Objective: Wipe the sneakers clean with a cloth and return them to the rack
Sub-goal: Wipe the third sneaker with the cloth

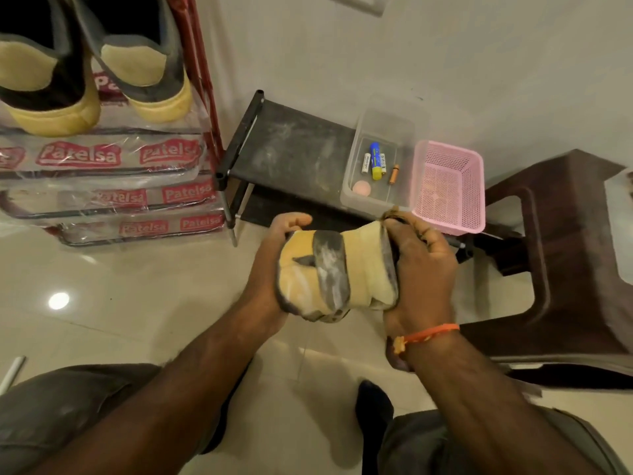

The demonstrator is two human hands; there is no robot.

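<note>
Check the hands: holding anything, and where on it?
Both hold one dusty yellow-and-grey sneaker. Left hand grips one end, right hand the other. No cloth visible.

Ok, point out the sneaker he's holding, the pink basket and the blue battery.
sneaker (322, 269), head view, dusty grey strap.
pink basket (447, 186), head view, mesh floor.
blue battery (375, 161), head view, middle of its body.

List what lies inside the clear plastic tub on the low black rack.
Clear plastic tub: blue-and-yellow cylinder, two white batteries, orange battery, round pink disc. Nothing hidden.
</note>
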